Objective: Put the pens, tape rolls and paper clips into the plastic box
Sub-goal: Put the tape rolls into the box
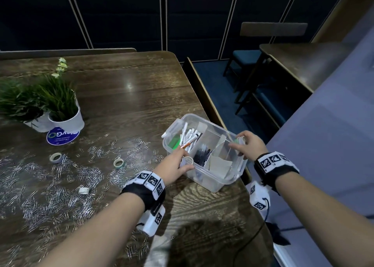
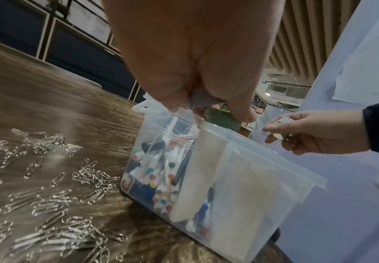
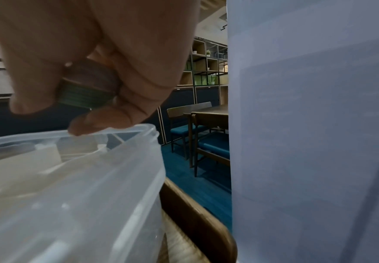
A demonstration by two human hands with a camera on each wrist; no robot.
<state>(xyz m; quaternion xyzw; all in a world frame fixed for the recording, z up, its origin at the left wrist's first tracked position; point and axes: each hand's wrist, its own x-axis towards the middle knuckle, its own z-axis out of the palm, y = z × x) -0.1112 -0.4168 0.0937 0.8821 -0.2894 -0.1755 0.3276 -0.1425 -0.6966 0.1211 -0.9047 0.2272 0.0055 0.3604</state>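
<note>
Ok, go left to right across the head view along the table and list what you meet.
Potted plants → blue sticker → loose tape roll → second tape roll → left hand holding a tape roll → plastic box with pens → right hand holding a green tape roll.

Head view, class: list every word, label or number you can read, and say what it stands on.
Blue round sticker under the white plant pot: white lettering, upside down and partly covered, not legible.
Pens in the plastic box: barrel print too small.
Wrist bands: black-and-white square codes only, no words.
</note>
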